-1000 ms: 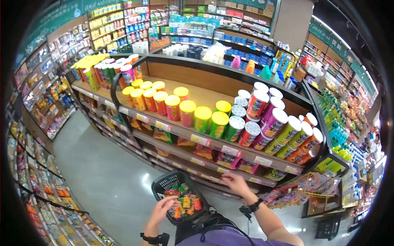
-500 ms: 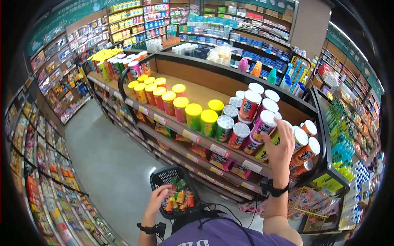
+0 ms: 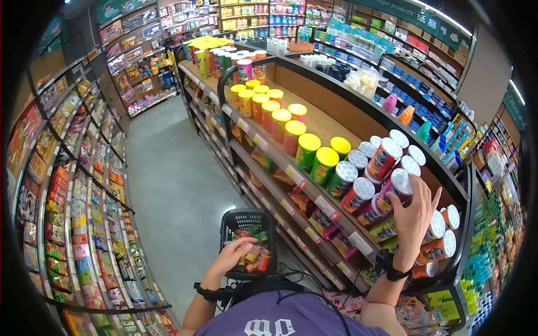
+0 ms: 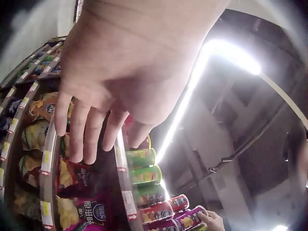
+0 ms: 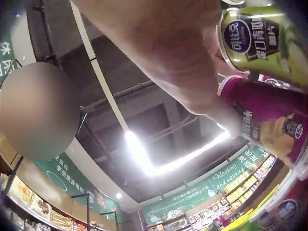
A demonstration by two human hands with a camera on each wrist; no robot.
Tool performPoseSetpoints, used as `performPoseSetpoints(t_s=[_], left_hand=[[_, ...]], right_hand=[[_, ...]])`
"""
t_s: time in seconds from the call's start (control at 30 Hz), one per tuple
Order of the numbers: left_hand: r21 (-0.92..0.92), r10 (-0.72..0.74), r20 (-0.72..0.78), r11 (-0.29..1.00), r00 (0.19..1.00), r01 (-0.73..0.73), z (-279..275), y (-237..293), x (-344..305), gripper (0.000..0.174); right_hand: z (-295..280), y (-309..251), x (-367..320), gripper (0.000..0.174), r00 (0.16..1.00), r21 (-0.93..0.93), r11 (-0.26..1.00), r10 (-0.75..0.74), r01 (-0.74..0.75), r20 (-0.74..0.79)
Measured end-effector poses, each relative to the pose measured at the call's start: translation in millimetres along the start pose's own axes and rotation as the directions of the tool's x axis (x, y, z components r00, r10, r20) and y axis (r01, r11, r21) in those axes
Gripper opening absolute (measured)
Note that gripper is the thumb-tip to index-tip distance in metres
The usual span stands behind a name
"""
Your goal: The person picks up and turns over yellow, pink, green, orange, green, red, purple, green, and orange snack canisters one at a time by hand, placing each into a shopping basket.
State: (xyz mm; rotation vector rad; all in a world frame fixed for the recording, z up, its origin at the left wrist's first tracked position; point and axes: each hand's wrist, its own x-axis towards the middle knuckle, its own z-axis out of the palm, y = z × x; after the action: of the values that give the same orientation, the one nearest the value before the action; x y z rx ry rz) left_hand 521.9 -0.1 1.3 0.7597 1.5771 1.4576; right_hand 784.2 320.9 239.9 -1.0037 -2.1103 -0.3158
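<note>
My right hand [image 3: 414,221] is at the right part of the shelf, its thumb and fingers around a purple chip canister [image 3: 386,196] with a white lid. In the right wrist view the thumb lies against that purple canister [image 5: 269,118], with a green canister [image 5: 264,45] close beside it. The left wrist view also shows the right hand [image 4: 212,221] at it. My left hand [image 3: 235,255] hovers over a black basket [image 3: 226,224], fingers relaxed and holding nothing. Several small colourful packs [image 3: 256,257] lie in the basket.
Yellow-lidded canisters [image 3: 280,123] line the shelf's front edge, and orange ones [image 3: 438,246] lie tilted at its right end. Chip bags [image 4: 94,204] sit on the tiers below. A black rail [image 3: 459,224] bounds the shelf. Another snack rack [image 3: 73,224] stands across the aisle.
My right hand has risen from near the basket to the tilted canisters and taken hold of the purple one. The left hand stays over the basket. The head view has swung left.
</note>
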Motion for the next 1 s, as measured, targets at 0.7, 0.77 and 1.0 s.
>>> performPoseSetpoints(t_s=[0.7, 0.77, 1.0], left_hand=[[-0.238, 0.255, -0.165, 0.927, 0.953, -0.289, -28.6, 41.8, -37.8, 0.044], [-0.241, 0.283, -0.102, 0.923, 0.954, -0.300, -35.9, 54.3, -43.1, 0.064], [-0.245, 0.296, -0.106, 0.917, 0.949, -0.314, -46.2, 57.4, -56.4, 0.089]], right_hand=[[4.5, -103.7, -36.9, 0.075, 0.948, 0.953, 0.188, -0.171, -0.237, 0.270], [33.6, -131.9, -50.5, 0.074, 0.830, 0.922, 0.124, -0.403, -0.368, 0.385], [89.8, -267.3, -120.3, 0.060, 0.610, 0.844, 0.136, -0.632, -0.519, 0.477]])
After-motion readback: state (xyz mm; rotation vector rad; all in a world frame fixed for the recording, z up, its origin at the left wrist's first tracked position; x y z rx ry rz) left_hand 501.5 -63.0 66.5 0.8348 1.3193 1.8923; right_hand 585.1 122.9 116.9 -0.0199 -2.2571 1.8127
